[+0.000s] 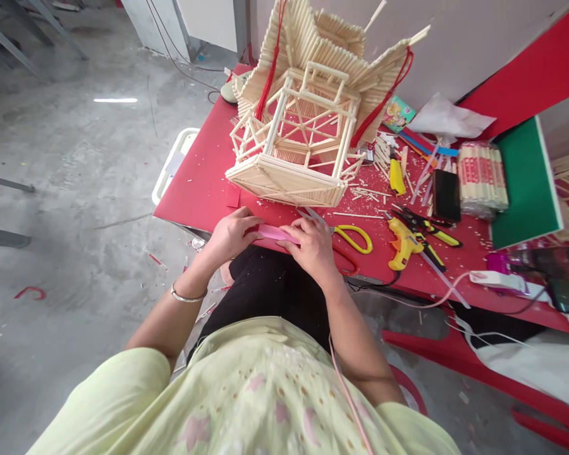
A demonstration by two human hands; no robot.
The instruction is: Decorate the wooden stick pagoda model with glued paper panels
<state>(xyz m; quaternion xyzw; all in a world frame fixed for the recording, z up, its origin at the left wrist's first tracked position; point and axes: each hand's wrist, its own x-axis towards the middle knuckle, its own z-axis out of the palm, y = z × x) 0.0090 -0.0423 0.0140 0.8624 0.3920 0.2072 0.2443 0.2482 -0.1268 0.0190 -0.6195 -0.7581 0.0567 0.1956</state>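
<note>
**Left hand (234,235) and right hand (312,243) pinch a pink strip (269,231) at the near edge of the tabletop (196,183)**

Both forearms reach forward, the backs of the hands uppermost. The left hand's thumb and fingers are closed on the strip's left end, the right hand's on its right end. The strip runs roughly along the near edge, nearer the left corner than the right end.

Just right of the right hand, scissors (353,239) with a yellow and a red handle lie by the near edge, partly hidden by that hand. Farther right along the same edge lies a yellow glue gun (404,245), with cutters (425,225) just beside it. Beyond the left hand, toward the left corner, is a small red paper piece (233,196).

A large stick model (320,102) of a roofed building stands directly beyond the hands, blocking much of the tabletop's left part toward the far edge. Red tassels (368,123) hang from its roof corners. To its right lie loose sticks (383,153) and a yellow knife (397,177), then a dark phone (446,194).

Beside the phone, a clear plastic pack (482,174) holds pale sticks with red markings, and a green board (526,183) stands next to it. Near the far edge is a green packet (398,114); its contents cannot be seen.
</note>
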